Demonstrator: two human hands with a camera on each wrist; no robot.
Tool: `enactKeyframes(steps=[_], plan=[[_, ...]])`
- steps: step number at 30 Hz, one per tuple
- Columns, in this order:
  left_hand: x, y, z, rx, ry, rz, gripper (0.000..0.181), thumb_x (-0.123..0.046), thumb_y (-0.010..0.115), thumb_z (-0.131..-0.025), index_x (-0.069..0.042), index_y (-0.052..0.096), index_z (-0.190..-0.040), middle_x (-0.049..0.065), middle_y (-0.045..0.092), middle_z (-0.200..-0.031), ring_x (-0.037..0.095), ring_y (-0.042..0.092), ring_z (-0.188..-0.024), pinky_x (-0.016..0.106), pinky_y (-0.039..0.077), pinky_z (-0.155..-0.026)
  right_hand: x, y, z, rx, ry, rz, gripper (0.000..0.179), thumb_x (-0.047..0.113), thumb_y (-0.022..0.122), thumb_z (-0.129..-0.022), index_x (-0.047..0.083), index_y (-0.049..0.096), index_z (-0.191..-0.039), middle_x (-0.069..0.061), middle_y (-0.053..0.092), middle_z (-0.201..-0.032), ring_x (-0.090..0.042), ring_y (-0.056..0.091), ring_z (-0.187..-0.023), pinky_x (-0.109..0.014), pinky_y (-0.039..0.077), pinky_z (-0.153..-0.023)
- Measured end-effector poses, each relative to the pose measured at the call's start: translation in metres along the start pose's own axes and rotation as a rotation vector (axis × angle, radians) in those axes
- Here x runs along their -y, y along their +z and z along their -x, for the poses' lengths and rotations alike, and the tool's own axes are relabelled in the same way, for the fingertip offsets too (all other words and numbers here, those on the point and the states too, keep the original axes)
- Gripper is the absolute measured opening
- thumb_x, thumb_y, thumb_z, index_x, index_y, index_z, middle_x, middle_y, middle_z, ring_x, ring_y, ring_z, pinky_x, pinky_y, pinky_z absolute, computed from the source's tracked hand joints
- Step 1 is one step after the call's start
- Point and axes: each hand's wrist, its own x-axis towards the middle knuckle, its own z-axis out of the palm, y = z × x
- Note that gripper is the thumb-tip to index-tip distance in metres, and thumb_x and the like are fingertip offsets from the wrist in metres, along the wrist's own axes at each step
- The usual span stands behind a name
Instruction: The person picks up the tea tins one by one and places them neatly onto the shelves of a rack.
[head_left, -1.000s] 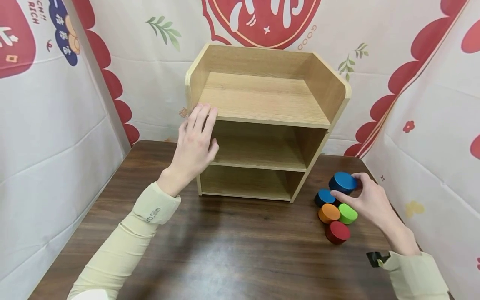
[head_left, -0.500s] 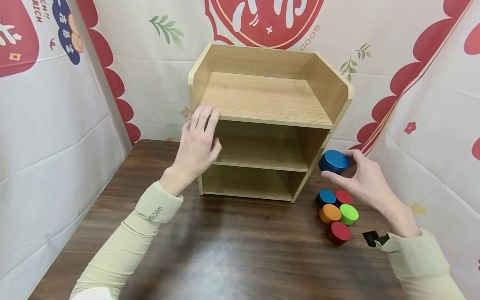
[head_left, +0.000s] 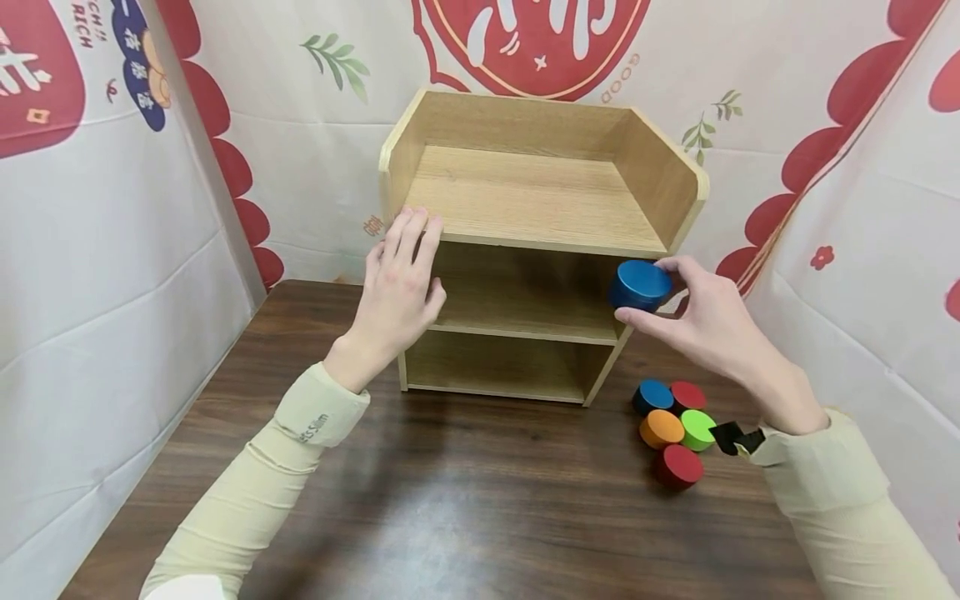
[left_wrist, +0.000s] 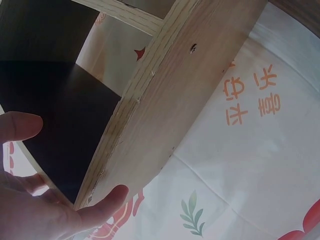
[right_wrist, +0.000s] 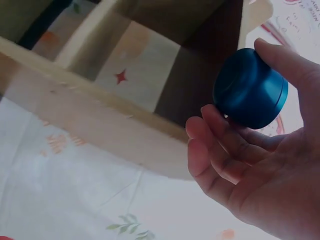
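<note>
My right hand [head_left: 708,321] pinches a round blue tin [head_left: 640,285] between thumb and fingers. It is in front of the right side panel of a wooden shelf unit [head_left: 525,242], level with the middle compartment. The right wrist view shows the tin [right_wrist: 250,89] tilted, with a seam near one end and the lower fingers loosely bent beneath it. My left hand [head_left: 397,287] rests on the unit's upper left front corner, fingers extended over the top board. In the left wrist view, one finger lies outside the side panel [left_wrist: 145,110] and the thumb is apart on the inner side.
On the brown table [head_left: 480,500], right of the unit, several round pieces stand close together: blue [head_left: 654,396], red [head_left: 687,395], orange [head_left: 662,428], green [head_left: 698,429] and dark red [head_left: 680,467]. Printed white cloth [head_left: 300,183] hangs behind and at both sides.
My right hand has lifted the blue tin away from the group and carried it up and left to the shelf unit's right side. The left hand stays on its corner.
</note>
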Motion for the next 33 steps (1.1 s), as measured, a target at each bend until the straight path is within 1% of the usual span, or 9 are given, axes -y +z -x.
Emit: enactKeyframes(steps=[1,3,8,11,16,20,24,28,33], plan=[[0.001,0.000,0.000,0.000,-0.001,-0.005,0.071,-0.008,0.062,-0.080,-0.006,0.034,-0.145,0.014,0.034,-0.151,0.029,0.024,-0.145,0.056,0.040,-0.100,0.004,-0.001,-0.003,0.006,-0.008,-0.004,0.063,0.036,0.080,-0.075,0.005,0.054,-0.123,-0.015,0.068,-0.101,-0.022,0.056,-0.074,-0.019,0.043,-0.058],[0.002,-0.001,0.000,0.005,-0.002,-0.013,0.070,-0.008,0.061,-0.081,-0.006,0.033,-0.145,0.014,0.034,-0.151,0.029,0.024,-0.145,0.056,0.040,-0.100,0.012,-0.002,-0.009,0.004,-0.035,-0.012,0.064,0.036,0.080,-0.075,0.005,0.054,-0.124,-0.016,0.068,-0.101,-0.019,0.055,-0.073,-0.018,0.042,-0.058],[0.000,0.000,-0.002,0.004,0.001,-0.023,0.070,-0.009,0.062,-0.081,-0.007,0.034,-0.145,0.013,0.033,-0.151,0.029,0.024,-0.145,0.055,0.040,-0.100,0.029,-0.007,-0.019,-0.026,-0.107,-0.018,0.062,0.034,0.080,-0.075,0.006,0.054,-0.123,-0.014,0.068,-0.095,-0.017,0.053,-0.069,-0.017,0.039,-0.057],[0.000,0.001,-0.003,0.002,0.003,-0.024,0.071,-0.009,0.062,-0.080,-0.007,0.034,-0.145,0.014,0.033,-0.151,0.029,0.023,-0.146,0.055,0.040,-0.100,0.038,-0.008,-0.027,-0.025,-0.125,-0.025,0.062,0.035,0.079,-0.076,0.005,0.054,-0.123,-0.015,0.068,-0.098,-0.023,0.057,-0.078,-0.014,0.039,-0.061],[0.000,0.000,-0.002,0.014,-0.007,-0.024,0.072,-0.009,0.062,-0.080,-0.007,0.033,-0.146,0.013,0.033,-0.152,0.028,0.022,-0.146,0.055,0.039,-0.101,0.048,-0.006,-0.044,-0.011,-0.122,-0.033,0.062,0.039,0.077,-0.077,0.005,0.054,-0.122,-0.015,0.067,-0.102,-0.024,0.060,-0.086,-0.011,0.040,-0.067],[0.000,0.001,0.000,0.019,-0.014,-0.029,0.071,-0.009,0.061,-0.080,-0.007,0.033,-0.145,0.013,0.033,-0.152,0.028,0.022,-0.146,0.055,0.040,-0.101,0.055,-0.003,-0.057,0.022,-0.111,-0.045,0.063,0.041,0.075,-0.079,0.005,0.052,-0.125,-0.014,0.066,-0.105,-0.024,0.058,-0.090,-0.020,0.043,-0.072],[0.000,0.000,0.000,0.014,-0.011,-0.038,0.072,-0.007,0.060,-0.078,-0.007,0.033,-0.145,0.014,0.033,-0.152,0.029,0.023,-0.146,0.055,0.040,-0.100,0.062,0.001,-0.067,0.032,-0.120,-0.055,0.062,0.041,0.075,-0.079,0.004,0.053,-0.123,-0.015,0.064,-0.102,-0.025,0.054,-0.089,-0.034,0.042,-0.073],[-0.001,0.000,0.000,0.007,-0.004,-0.046,0.072,-0.005,0.059,-0.077,-0.006,0.034,-0.145,0.015,0.034,-0.151,0.029,0.024,-0.145,0.056,0.041,-0.099,0.067,0.005,-0.078,0.029,-0.126,-0.051,0.061,0.042,0.074,-0.079,0.003,0.054,-0.122,-0.015,0.061,-0.100,-0.026,0.052,-0.088,-0.037,0.040,-0.073],[-0.001,0.001,0.000,-0.001,0.001,-0.055,0.072,-0.004,0.059,-0.077,-0.006,0.034,-0.144,0.015,0.034,-0.150,0.029,0.024,-0.145,0.055,0.042,-0.098,0.073,0.010,-0.090,0.044,-0.126,-0.056,0.064,0.044,0.072,-0.080,0.003,0.053,-0.126,-0.016,0.061,-0.108,-0.027,0.052,-0.092,-0.037,0.041,-0.075]])
